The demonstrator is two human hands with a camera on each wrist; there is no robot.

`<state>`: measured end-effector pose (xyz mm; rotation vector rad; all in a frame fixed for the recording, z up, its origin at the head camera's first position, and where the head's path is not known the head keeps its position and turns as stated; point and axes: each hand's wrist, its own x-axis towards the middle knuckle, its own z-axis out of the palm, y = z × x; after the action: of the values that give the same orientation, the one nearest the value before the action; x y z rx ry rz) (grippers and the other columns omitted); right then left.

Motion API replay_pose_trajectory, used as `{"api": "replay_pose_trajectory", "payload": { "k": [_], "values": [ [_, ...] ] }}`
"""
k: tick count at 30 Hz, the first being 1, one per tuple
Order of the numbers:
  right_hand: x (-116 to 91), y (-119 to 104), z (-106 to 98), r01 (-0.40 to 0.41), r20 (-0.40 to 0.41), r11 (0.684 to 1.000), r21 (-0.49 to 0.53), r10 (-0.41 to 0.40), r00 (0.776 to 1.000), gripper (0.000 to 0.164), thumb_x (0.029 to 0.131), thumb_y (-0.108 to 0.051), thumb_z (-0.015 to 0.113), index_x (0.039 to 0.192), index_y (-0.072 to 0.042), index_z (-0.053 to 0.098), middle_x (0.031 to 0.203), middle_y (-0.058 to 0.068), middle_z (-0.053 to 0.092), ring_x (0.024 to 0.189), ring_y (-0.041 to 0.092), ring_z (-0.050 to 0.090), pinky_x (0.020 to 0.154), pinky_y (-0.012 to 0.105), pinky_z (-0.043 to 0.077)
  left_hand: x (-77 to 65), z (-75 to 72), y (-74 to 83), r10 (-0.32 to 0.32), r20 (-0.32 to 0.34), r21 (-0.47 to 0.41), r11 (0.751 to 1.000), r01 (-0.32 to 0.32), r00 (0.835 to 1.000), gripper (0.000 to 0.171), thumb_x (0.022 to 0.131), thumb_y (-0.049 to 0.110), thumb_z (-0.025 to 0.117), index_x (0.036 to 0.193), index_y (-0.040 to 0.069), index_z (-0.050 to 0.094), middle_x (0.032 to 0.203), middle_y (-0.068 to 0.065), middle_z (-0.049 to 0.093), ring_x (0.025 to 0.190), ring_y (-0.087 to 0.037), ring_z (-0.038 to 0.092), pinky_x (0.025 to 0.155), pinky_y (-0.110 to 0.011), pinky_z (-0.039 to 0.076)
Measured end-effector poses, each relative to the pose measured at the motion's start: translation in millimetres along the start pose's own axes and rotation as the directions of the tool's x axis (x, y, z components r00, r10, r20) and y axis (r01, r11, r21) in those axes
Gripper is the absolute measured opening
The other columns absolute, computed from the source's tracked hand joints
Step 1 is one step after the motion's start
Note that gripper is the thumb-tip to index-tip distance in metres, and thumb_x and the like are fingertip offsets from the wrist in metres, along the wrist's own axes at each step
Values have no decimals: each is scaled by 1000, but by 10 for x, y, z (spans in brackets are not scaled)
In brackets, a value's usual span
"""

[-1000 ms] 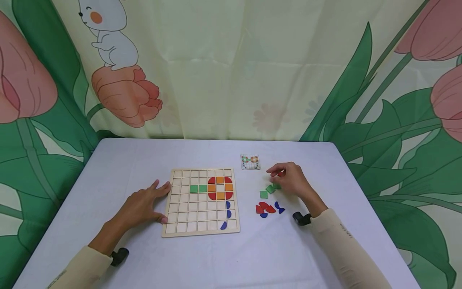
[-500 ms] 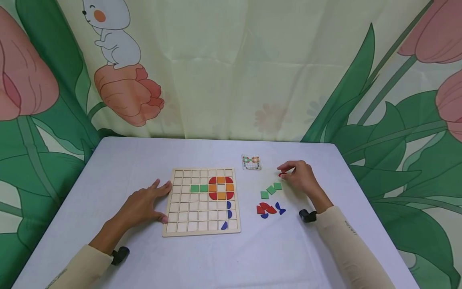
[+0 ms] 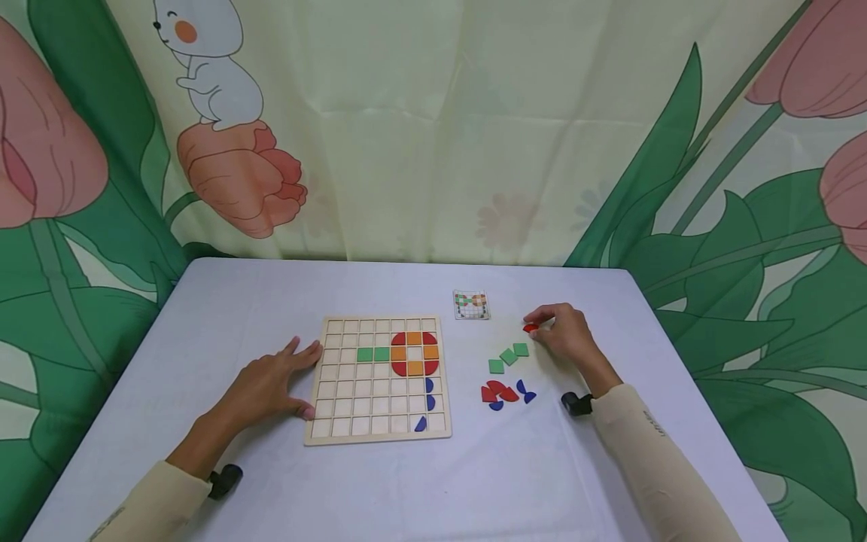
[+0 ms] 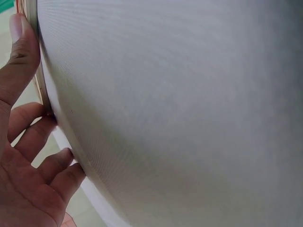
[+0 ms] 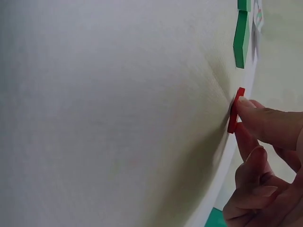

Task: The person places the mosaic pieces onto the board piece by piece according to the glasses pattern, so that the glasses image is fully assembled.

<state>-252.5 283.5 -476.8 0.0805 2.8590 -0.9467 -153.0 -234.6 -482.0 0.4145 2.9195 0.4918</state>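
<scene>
My left hand (image 3: 266, 384) touches the left edge of the wooden grid board (image 3: 339, 439), thumb and fingers spread along it. In the left wrist view the thumb (image 4: 22, 47) lies against the board's side. Red, orange, green and blue tiles lie on the board, the red and orange ones forming a ring at upper right. Beyond the loose green tiles, my right hand (image 3: 565, 331) pinches a red tile (image 5: 236, 111) between thumb and fingers, low over the table or touching it; I cannot tell which.
Several loose green tiles (image 3: 509, 356) lie right of the board. Nearer are red tiles (image 3: 496, 388) and blue half-round tiles (image 3: 525, 391). A small pattern card (image 3: 470, 305) lies behind them on the white-covered table (image 3: 379, 489). A printed curtain (image 3: 433, 135) hangs behind.
My right hand has moved right, away from the green tiles, with the red tile in its fingers, and then stayed nearly still. My left hand has kept its place at the board.
</scene>
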Motion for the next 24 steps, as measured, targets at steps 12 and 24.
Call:
{"api": "replay_pose_trajectory", "payload": {
  "k": [12,24],
  "values": [
    [7,-8,-4,-78,-17,997,-9,78,997,22,96,-12,79,118,-9,79,117,17,74,121,36,56,102,54,51,10,2,-10,4,4,-3,1000,-4,1000,121,58,51,99,161,14,47,163,-35,39,132,-64,56,100,-72,50],
    [-47,-147,59,11,-25,1000,4,-11,1000,14,94,-14,82,105,-11,74,99,12,70,102,29,58,86,42,47,11,8,-15,21,-10,0,1000,-21,1000,120,57,50,100,160,13,48,163,-33,41,134,-62,55,100,-71,52]
  ]
}}
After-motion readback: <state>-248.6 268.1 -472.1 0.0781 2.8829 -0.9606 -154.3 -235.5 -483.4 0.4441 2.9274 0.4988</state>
